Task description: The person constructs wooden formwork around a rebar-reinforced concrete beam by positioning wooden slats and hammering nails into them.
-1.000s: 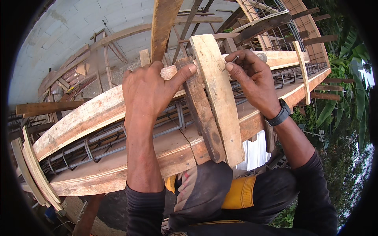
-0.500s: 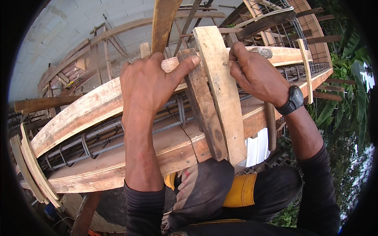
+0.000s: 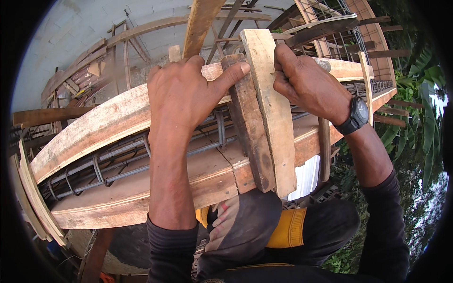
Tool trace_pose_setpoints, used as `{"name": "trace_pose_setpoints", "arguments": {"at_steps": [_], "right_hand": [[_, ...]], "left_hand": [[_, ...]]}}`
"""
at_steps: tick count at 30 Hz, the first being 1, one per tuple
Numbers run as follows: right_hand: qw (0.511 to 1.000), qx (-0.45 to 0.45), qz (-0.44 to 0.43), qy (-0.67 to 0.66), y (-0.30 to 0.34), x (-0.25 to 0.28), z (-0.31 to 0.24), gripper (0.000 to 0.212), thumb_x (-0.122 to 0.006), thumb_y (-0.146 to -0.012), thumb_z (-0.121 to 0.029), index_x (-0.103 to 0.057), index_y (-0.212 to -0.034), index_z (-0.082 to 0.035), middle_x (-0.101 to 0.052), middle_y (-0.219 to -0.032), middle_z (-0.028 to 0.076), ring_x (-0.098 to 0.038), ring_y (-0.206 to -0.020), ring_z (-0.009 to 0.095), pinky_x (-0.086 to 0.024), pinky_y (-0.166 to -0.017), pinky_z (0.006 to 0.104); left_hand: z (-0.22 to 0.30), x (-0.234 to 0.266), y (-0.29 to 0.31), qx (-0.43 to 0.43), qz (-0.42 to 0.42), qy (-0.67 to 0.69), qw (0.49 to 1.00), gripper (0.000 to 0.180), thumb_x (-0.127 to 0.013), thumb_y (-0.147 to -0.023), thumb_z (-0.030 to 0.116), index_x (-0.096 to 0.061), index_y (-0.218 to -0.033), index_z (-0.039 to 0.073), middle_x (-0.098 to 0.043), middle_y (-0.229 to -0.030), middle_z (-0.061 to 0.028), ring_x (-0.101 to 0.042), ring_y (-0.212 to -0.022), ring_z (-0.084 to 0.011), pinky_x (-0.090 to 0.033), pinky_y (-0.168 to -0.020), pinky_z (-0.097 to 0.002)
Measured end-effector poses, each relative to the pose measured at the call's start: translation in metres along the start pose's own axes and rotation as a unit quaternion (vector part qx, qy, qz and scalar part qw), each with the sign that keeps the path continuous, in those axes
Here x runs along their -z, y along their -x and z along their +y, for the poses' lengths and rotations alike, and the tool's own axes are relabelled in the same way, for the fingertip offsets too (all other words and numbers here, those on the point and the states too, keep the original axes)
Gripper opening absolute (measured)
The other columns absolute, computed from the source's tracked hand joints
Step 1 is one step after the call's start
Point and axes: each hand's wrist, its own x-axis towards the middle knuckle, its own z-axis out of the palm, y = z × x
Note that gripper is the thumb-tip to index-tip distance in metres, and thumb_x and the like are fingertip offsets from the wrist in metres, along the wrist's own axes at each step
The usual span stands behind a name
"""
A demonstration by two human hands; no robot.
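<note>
The long wooden formwork (image 3: 108,207) runs from near left to far right. Across it lies the pale board (image 3: 277,127), long axis near to far, its far end leaning left; the dark strip (image 3: 253,127) sits alongside on its left. The left hand (image 3: 179,94) spreads palm-down over the far side, thumb on the strip's far end; whether its hidden fingers grip cannot be told. The right hand (image 3: 314,87), knuckles up, pinches a small nail (image 3: 273,74) poking left over the pale board.
</note>
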Motion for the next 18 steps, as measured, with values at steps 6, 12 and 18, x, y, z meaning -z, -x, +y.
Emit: {"name": "trace_pose_setpoints", "arguments": {"at_steps": [6, 12, 18], "right_hand": [[0.987, 0.098, 0.103, 0.081, 0.005, 0.070, -0.032, 0.022, -0.056, -0.092, -0.008, -0.036, -0.101, -0.001, -0.054, -0.071, 0.019, -0.055, -0.068, 0.042, -0.040, -0.061, 0.0510], [0.997, -0.050, -0.034, 0.040, -0.002, -0.003, -0.013, 0.025, -0.061, -0.089, -0.011, -0.042, -0.097, 0.004, -0.061, -0.069, 0.025, -0.063, -0.069, 0.045, -0.049, -0.061, 0.0510], [0.998, 0.034, 0.000, 0.061, -0.007, 0.002, -0.011, 0.023, -0.060, -0.089, -0.009, -0.043, -0.097, 0.002, -0.061, -0.068, 0.024, -0.062, -0.068, 0.045, -0.049, -0.061, 0.0510]], "left_hand": [[-0.007, -0.004, 0.002, 0.010, 0.003, 0.000, 1.000, 0.096, -0.045, -0.078, 0.088, -0.074, -0.100, -0.001, -0.065, -0.060, -0.0162, -0.070, -0.067, -0.0311, -0.055, -0.072, -0.0439], [-0.004, -0.003, -0.002, -0.002, 0.026, 0.009, 1.000, 0.094, -0.049, -0.078, 0.086, -0.073, -0.088, -0.004, -0.066, -0.063, -0.0197, -0.070, -0.068, -0.0339, -0.052, -0.076, -0.0438], [-0.008, -0.009, 0.001, -0.030, 0.069, -0.017, 0.997, 0.098, -0.045, -0.077, 0.089, -0.074, -0.106, 0.000, -0.065, -0.060, -0.0172, -0.071, -0.066, -0.0325, -0.056, -0.069, -0.0443]]}}
